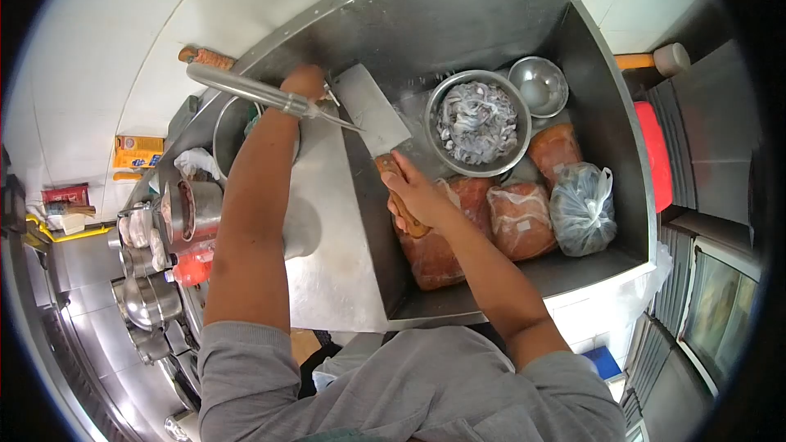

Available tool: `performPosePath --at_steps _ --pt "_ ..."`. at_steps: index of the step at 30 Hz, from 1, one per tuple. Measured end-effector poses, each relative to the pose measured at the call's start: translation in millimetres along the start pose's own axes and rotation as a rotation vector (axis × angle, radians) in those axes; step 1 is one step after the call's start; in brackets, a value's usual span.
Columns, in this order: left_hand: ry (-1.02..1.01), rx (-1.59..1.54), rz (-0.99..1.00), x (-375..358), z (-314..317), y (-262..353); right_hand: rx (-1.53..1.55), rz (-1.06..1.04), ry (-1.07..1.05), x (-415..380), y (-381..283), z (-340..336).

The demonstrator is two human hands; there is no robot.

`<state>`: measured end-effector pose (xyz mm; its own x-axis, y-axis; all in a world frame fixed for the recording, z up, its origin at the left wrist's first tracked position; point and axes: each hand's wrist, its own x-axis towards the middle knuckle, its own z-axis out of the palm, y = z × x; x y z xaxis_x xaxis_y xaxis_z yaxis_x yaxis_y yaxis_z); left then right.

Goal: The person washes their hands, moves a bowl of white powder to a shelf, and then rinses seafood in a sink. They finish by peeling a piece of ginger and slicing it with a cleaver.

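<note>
My right hand (417,196) is wrapped round the wooden handle of a cleaver (372,110). Its broad steel blade points up and away over the sink's left side. Beyond the metal faucet (246,88), my left hand (304,82) is closed at the tap handle (330,95), its fingers mostly hidden. In the sink (475,8), a steel bowl (524,143) holds pale grey, slippery-looking strips. A smaller steel bowl (539,87) sits beside it. Several plastic-wrapped reddish-orange blocks (521,219) lie nearer me, along with a knotted clear plastic bag (583,209).
Left of the sink is a steel counter (327,278), with a large round metal container (232,143) under my left forearm. Steel pots (151,303) and a red-orange bottle (192,268) stand farther left. A mallet (667,60) and a red plastic item (652,155) are at the right.
</note>
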<state>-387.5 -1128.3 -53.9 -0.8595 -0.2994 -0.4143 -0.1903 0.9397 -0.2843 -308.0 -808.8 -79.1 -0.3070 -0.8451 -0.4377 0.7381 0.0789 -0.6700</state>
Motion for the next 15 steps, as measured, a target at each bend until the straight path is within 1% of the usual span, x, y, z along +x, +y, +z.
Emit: performPosePath --at_steps 2,3,5,8,11,12,14,15 --pt "-0.056 0.015 -0.032 5 3 -2 -0.015 -0.009 -0.001 -1 1 0" --pt "-0.122 0.029 -0.042 8 6 -2 -0.017 -0.007 0.000 -3 4 2" --pt "-0.235 0.054 -0.072 11 -7 3 -0.101 -0.019 0.024 -2 1 7" --pt "-0.051 -0.001 0.027 -9 -16 16 -0.148 -0.019 0.030 -4 1 8" --pt "-0.042 -0.079 -0.002 -2 -6 5 -0.102 -0.046 0.010 -3 2 -3" --pt "-0.073 -0.090 -0.009 1 -2 1 -0.078 -0.060 -0.003 -2 3 -6" --pt "-0.135 -0.117 -0.023 0 -4 0 -0.041 -0.112 0.109 -11 -9 -2" --pt "-0.127 -0.103 -0.012 0 -4 0 -0.025 -0.137 0.166 -14 -12 -1"
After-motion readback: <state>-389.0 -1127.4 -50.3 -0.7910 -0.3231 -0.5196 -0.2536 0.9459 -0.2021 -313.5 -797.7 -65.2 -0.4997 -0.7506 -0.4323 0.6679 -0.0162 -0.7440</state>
